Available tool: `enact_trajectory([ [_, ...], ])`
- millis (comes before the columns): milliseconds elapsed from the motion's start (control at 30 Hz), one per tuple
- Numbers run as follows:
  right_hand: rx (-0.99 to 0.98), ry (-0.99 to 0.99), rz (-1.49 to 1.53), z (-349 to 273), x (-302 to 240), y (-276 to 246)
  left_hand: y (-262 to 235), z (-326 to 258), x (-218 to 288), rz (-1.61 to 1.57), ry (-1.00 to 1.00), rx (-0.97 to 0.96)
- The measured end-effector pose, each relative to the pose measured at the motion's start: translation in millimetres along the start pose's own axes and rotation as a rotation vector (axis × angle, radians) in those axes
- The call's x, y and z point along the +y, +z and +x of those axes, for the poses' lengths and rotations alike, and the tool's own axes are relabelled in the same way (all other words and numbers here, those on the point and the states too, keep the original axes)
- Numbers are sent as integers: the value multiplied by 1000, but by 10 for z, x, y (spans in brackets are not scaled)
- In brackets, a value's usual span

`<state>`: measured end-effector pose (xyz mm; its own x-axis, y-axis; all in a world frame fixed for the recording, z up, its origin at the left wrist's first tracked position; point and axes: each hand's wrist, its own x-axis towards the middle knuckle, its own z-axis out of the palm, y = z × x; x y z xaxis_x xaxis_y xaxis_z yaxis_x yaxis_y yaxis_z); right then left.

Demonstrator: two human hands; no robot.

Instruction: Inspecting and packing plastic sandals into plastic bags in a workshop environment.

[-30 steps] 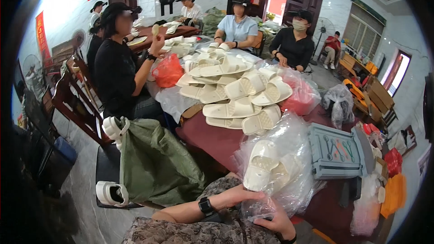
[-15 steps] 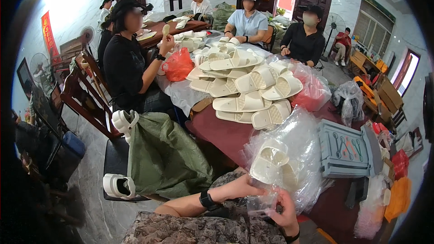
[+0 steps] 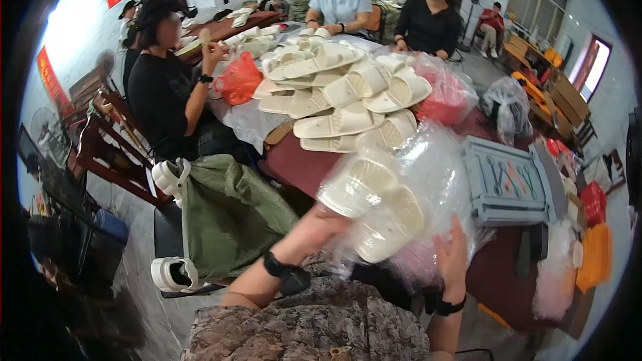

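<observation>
A pair of cream slide slippers [image 3: 391, 224] in a clear plastic bag is lifted over the near edge of the table, tilted and a little blurred. My left hand [image 3: 329, 222] is closed on the bagged slippers from their left side; its fingertips are hidden behind them. To their right, my right hand [image 3: 452, 257] is open with fingers stretched upward, beside the loose clear plastic bags [image 3: 438, 174]. Beyond the bagged pair lies a large pile of cream slippers [image 3: 341, 117] on the dark red tabletop [image 3: 291, 167].
A grey-blue plastic case [image 3: 503, 190] lies at the right. On my left, a green sack [image 3: 231, 210] hangs between white clamp-like holders [image 3: 175, 274] on a chair. Red plastic bags [image 3: 237, 80] and several other people are around the table. Orange packs [image 3: 592, 261] are at far right.
The bagged slippers have risen off the plastic sheets in my left hand. My right hand has let go of the bag's edge and moved right, fingers extended. The view has shifted.
</observation>
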<state>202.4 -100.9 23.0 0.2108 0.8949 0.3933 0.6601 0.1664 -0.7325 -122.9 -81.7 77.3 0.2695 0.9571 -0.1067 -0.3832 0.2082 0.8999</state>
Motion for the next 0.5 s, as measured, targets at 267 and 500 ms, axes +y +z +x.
enact_trajectory([
  [267, -194, -176, -265, -117, 296, 161, -1221, -199, 878, 491, 205, 398],
  [500, -127, -167, -261, -191, 359, 215, -2174, -485, 990, 832, 172, 597],
])
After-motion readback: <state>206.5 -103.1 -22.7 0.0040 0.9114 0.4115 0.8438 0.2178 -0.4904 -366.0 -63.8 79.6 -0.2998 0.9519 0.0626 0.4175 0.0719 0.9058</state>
